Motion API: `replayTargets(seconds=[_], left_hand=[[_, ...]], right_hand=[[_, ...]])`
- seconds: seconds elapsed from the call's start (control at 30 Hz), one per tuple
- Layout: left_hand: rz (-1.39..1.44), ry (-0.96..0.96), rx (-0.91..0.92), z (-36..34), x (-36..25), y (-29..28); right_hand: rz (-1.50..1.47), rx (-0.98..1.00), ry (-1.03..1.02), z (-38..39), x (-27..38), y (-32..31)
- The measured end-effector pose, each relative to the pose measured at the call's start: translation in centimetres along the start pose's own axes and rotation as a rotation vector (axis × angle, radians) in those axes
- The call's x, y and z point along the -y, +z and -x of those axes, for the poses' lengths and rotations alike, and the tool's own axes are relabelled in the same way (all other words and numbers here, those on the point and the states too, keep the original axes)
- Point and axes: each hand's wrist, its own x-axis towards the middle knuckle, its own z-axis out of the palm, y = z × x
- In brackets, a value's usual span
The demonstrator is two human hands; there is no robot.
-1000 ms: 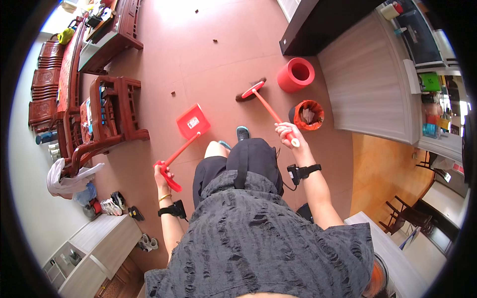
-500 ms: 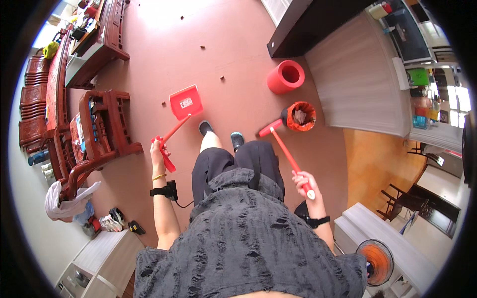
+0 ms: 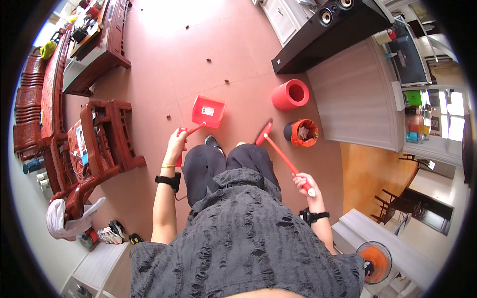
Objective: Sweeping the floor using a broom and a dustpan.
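My left hand is closed round the handle of a red dustpan, whose pan is out in front of my feet. Part of the handle hides behind that hand. A red long-handled broom slants down to my right hand, which grips it near its white-tipped end. Its head is right of my knees, apart from the dustpan. Several small brown bits lie on the floor, one left of the pan and another beyond it.
On the right stand a red cylindrical bin and a dark bin with an orange liner, near a black floor speaker and a grey cabinet. A carved wooden chair is at the left, shoes behind it. A fan stands lower right.
The dustpan has moved right, and my left hand has shifted right and nearer its pan in the picture. The broom head has turned more upright. The floor bits and bins sit lower in view.
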Motion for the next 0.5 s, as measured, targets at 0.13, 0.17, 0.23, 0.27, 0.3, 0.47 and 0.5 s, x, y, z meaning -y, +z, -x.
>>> replayTargets(seconds=[0.13,0.17,0.23,0.27,0.3,0.47,0.5], left_hand=[[-0.352,0.019,0.137,-1.8,-3.7,2.2],[-0.426,0.033,0.19,-2.0,-4.4,2.8],[-0.508,0.048,0.243,-2.8,-5.4,4.0],[-0.52,0.054,0.261,-3.3,-5.5,4.6],[-0.529,0.053,0.273,-3.9,-5.3,4.8],[-0.765,0.038,0.276,-6.9,-6.2,7.1],[-0.792,0.048,0.259,-7.3,-6.7,7.8]], right_hand=[[0.291,-0.02,-0.062,-3.1,0.9,3.3],[0.436,-0.075,-0.088,-3.8,1.4,4.8],[0.633,-0.07,-0.211,-6.2,2.5,7.0],[0.729,-0.07,-0.241,-7.9,3.5,7.8],[0.787,-0.055,-0.225,-9.0,3.7,10.2],[1.107,-0.144,-0.434,-15.3,7.5,16.0],[1.175,-0.186,-0.475,-16.3,8.3,16.7]])
